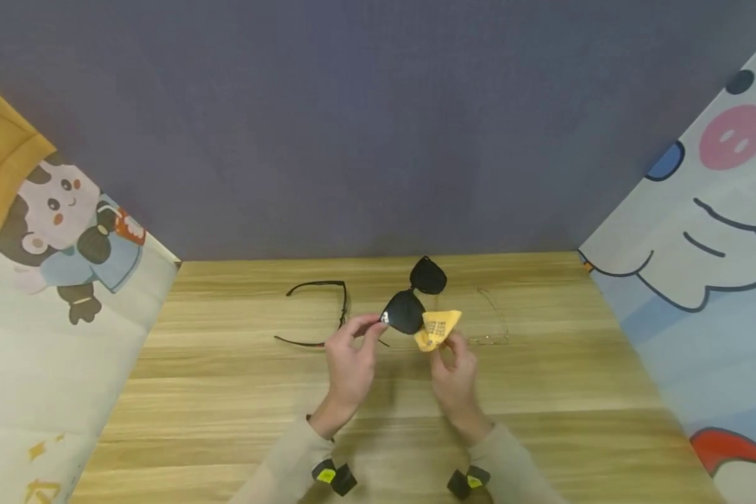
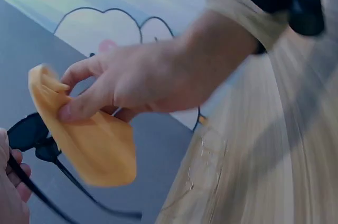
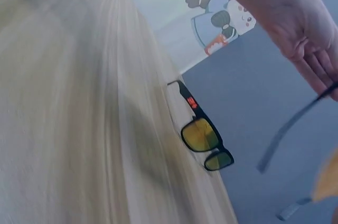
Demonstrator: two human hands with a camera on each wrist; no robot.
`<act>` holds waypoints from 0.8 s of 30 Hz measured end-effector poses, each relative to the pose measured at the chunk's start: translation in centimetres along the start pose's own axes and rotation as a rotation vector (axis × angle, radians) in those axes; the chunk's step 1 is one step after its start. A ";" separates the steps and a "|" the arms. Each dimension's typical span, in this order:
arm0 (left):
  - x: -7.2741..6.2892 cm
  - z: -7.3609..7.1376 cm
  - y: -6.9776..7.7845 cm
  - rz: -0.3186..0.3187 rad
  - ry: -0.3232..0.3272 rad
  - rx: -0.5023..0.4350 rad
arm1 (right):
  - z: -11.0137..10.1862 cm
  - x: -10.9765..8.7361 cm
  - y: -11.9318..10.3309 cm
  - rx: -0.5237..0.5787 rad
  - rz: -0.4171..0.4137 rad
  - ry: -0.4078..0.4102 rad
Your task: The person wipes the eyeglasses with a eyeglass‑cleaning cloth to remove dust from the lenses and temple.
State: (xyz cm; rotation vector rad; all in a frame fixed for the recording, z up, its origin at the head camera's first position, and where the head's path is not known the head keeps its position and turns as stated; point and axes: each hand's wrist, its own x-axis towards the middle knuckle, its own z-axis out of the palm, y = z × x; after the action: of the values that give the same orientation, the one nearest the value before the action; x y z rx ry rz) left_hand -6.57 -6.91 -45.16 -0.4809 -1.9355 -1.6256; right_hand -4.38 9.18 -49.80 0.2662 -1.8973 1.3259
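Note:
My left hand [image 1: 351,360] pinches a pair of black sunglasses [image 1: 404,313] at the outer edge of one dark lens, where a small white mark shows. The sunglasses are held tilted above the table, their temples unfolded in the left wrist view. Between thumb and fingers, my right hand [image 1: 456,378] holds a yellow cloth [image 1: 437,329] with printed text. The cloth hangs beside the nearer lens; whether it touches the glass, I cannot tell. In the left wrist view, the cloth [image 2: 97,150] drapes below the right fingers and partly covers the sunglasses.
On the wooden table [image 1: 239,420], black-framed sunglasses [image 3: 200,135] with yellowish lenses and a red temple mark lie behind my left hand. Thin wire-framed glasses [image 1: 500,325] lie to the right. A grey panel [image 1: 378,140] stands at the back, with cartoon-printed panels on both sides.

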 end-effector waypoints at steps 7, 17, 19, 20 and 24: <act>-1.2 -1.8 1.4 -0.326 -0.008 -0.244 | 1.0 -3.2 -2.9 -0.042 0.068 -0.054; -1.6 -2.2 1.4 -0.544 -0.035 -0.321 | 2.1 -3.4 -3.3 0.266 0.032 -0.228; -1.7 -2.2 1.3 -0.566 -0.029 -0.307 | 2.2 -3.3 -3.7 0.269 0.098 -0.249; -1.8 -2.2 1.3 -0.575 -0.027 -0.303 | 2.2 -3.2 -3.9 0.267 0.145 -0.264; -2.1 -2.2 1.2 -0.614 -0.004 -0.314 | 2.4 -2.7 -4.6 0.211 0.293 -0.313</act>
State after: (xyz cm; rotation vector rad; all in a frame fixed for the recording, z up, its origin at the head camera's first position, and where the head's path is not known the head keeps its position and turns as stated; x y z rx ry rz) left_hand -3.78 -8.66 -45.33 0.0121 -1.9486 -2.3283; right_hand -1.12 4.42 -48.78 0.3270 -2.1151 1.7713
